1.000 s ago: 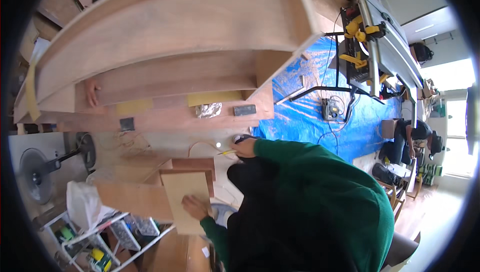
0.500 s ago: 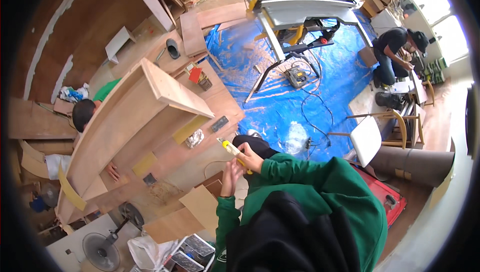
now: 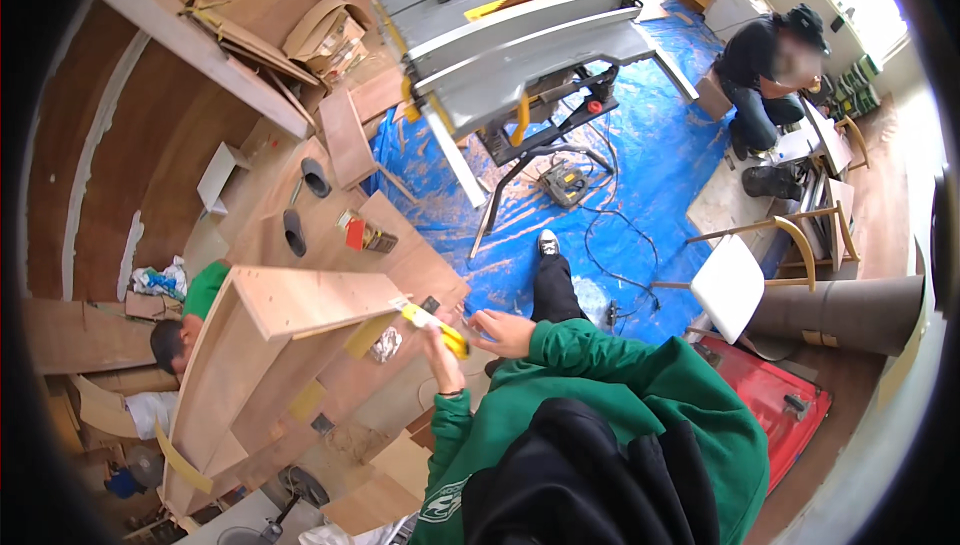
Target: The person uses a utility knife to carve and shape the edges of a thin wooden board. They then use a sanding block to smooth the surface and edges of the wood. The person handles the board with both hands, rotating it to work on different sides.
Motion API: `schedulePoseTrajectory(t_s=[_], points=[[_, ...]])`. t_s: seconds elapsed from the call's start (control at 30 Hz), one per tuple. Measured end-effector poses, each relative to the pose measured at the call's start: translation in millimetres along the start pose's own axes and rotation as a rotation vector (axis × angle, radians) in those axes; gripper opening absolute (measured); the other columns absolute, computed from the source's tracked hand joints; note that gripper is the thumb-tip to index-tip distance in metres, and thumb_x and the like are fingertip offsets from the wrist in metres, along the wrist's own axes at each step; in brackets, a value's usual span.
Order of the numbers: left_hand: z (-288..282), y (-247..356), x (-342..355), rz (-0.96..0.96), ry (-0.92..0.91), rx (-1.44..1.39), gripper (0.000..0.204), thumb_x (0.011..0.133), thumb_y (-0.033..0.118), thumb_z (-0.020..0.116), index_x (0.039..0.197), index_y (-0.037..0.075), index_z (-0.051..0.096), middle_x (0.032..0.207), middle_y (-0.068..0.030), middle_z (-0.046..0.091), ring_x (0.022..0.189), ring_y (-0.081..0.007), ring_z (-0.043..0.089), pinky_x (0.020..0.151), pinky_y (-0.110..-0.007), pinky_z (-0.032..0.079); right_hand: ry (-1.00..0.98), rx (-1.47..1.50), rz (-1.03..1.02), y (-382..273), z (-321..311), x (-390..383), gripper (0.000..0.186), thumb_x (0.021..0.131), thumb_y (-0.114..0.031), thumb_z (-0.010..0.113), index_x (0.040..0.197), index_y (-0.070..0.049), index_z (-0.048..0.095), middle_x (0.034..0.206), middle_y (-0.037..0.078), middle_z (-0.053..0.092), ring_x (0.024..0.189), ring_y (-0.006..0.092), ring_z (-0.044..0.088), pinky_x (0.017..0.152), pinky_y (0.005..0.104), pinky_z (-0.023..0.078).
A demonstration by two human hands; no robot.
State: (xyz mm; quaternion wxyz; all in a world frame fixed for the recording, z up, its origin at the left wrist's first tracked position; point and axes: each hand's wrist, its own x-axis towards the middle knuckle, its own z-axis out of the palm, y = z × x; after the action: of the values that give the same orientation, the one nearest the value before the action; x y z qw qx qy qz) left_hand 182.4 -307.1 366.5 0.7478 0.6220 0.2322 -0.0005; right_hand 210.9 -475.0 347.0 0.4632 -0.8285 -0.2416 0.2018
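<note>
My left hand (image 3: 443, 363) is closed around a yellow utility knife (image 3: 435, 329), its pale tip pointing up and left toward the end of a curved plywood frame (image 3: 320, 300). Whether the tip touches the wood I cannot tell. Just right of the knife's rear end is my right hand (image 3: 507, 334), fingers loosely bent and apart, with nothing visible in them. Beyond the knife, a crumpled foil-like lump (image 3: 386, 345) and a small dark block (image 3: 430, 304) lie on the plywood sheet.
A table saw (image 3: 510, 35) stands on blue sheeting (image 3: 640, 245) littered with sawdust and a cable. One person (image 3: 175, 340) crouches behind the plywood frame; another (image 3: 765, 75) sits at the far right. A white chair (image 3: 727, 287) and red case (image 3: 765, 405) are on my right.
The yellow knife has gone from my right hand to my left, which has risen and moved left. My right hand has come off it. My view has shifted, and one foot now shows on the sheeting.
</note>
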Motion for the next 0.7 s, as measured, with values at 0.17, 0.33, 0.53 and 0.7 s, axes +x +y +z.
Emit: schedulePoseTrajectory(t_s=[0.17, 0.33, 0.53, 0.7], points=[[44, 32, 91, 0.106, 0.234, -0.084, 0.047, 0.103, 0.051, 0.043, 0.109, 0.005, 0.047, 0.080, -0.0027, 0.050, 0.067, -0.0137, 0.051, 0.066, -0.031, 0.048, -0.062, -0.244, 0.330, 150, -108, -6, 0.040, 0.087, -0.033, 0.063, 0.119, -0.011, 0.054, 0.103, 0.016, 0.066, 0.089, 0.0386, 0.067, 0.075, 0.0506, 0.054], [77, 53, 165, 0.162, 0.405, 0.078, 0.041, 0.102, 0.046, 0.050, 0.106, 0.005, 0.045, 0.074, 0.0005, 0.041, 0.055, -0.0080, 0.037, 0.050, -0.024, 0.038, 0.488, 0.017, 0.949, 301, -185, -80, 0.035, 0.088, -0.029, 0.056, 0.112, -0.004, 0.058, 0.110, 0.026, 0.066, 0.104, 0.0425, 0.063, 0.090, 0.0501, 0.050], [94, 62, 215, 0.240, 0.420, 0.074, 0.034, 0.099, 0.035, 0.059, 0.109, 0.006, 0.044, 0.072, 0.0008, 0.041, 0.057, -0.0077, 0.039, 0.049, -0.024, 0.038, 0.851, 0.142, 1.364, 364, -159, -204, 0.027, 0.088, -0.030, 0.057, 0.104, -0.010, 0.063, 0.098, 0.022, 0.069, 0.095, 0.0395, 0.067, 0.086, 0.0460, 0.052], [99, 68, 218, 0.238, 0.391, 0.030, 0.028, 0.097, 0.024, 0.055, 0.115, 0.006, 0.047, 0.072, 0.0008, 0.041, 0.057, -0.0081, 0.038, 0.049, -0.024, 0.036, 0.463, 0.069, 1.275, 363, -121, -236, 0.028, 0.087, -0.030, 0.060, 0.105, -0.009, 0.062, 0.096, 0.020, 0.070, 0.093, 0.0370, 0.068, 0.083, 0.0461, 0.053]])
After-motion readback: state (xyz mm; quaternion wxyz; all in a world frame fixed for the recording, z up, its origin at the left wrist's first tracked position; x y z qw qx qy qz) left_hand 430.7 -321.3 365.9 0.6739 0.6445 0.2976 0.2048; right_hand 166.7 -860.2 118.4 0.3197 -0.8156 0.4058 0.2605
